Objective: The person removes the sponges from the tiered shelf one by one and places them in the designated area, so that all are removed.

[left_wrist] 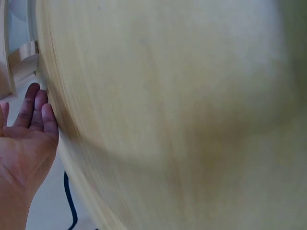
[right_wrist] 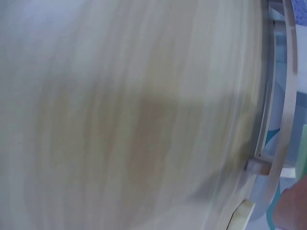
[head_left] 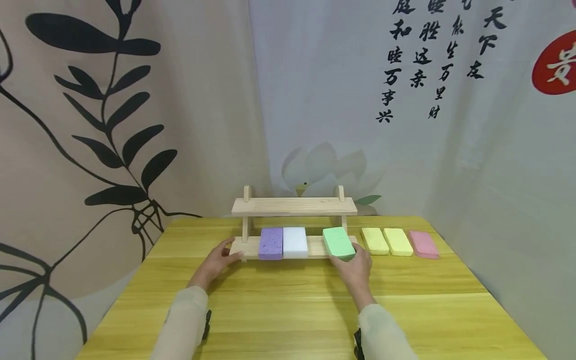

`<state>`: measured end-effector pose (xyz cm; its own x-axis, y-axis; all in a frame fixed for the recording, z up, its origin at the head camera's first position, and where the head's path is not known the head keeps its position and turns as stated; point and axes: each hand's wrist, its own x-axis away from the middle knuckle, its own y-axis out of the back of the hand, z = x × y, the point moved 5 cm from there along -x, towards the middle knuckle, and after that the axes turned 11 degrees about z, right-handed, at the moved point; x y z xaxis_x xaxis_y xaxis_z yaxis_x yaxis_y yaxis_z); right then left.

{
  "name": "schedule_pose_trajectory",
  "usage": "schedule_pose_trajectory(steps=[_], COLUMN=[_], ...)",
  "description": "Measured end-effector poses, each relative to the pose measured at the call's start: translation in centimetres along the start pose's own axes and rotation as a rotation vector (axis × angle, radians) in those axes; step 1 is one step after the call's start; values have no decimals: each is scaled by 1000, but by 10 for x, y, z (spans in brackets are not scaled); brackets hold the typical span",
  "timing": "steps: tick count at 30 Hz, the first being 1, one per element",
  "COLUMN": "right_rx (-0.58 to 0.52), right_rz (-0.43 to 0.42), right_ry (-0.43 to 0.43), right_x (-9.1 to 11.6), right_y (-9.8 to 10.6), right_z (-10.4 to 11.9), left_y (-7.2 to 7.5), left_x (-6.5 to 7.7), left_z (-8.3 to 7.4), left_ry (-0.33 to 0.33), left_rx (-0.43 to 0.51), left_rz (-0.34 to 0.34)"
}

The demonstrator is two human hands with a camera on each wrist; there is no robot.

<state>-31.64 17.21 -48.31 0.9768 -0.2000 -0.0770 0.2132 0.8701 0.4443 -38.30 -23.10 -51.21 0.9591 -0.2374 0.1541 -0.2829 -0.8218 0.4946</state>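
Pale leaf-printed curtain (head_left: 216, 100) behind yellow wooden table (head_left: 274, 315).

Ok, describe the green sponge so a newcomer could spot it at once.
On the table stands a wooden rack. At its lower shelf's right end, the right hand holds the sponge. Right of the white one, it alone is green.

Smooth matt wooden shelf (head_left: 294, 207), foam-like green sponge (head_left: 338, 242); smooth wood-grained table (head_left: 279, 310), cloth backdrop (head_left: 207, 110)
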Motion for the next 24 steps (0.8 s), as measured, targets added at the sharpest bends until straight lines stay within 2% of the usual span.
schedule_pose_trajectory(steps=[6,14,19,24], right_rx=[-18,-58,-42,-15], right_rz=[-26,-103,-104,-81], right_ry=[-15,-81,-141,-167], right_x=[6,15,21,25], right_y=[19,58,77,86], right_z=[-12,-40,-56,-63], left_y=[1,1,0,-1], left_x=[0,-1,-1,0], left_z=[-1,-3,-2,-1], left_ry=[-1,-1,5,9], left_rx=[-12,-30,-18,-4], left_rz=[2,11,12,13])
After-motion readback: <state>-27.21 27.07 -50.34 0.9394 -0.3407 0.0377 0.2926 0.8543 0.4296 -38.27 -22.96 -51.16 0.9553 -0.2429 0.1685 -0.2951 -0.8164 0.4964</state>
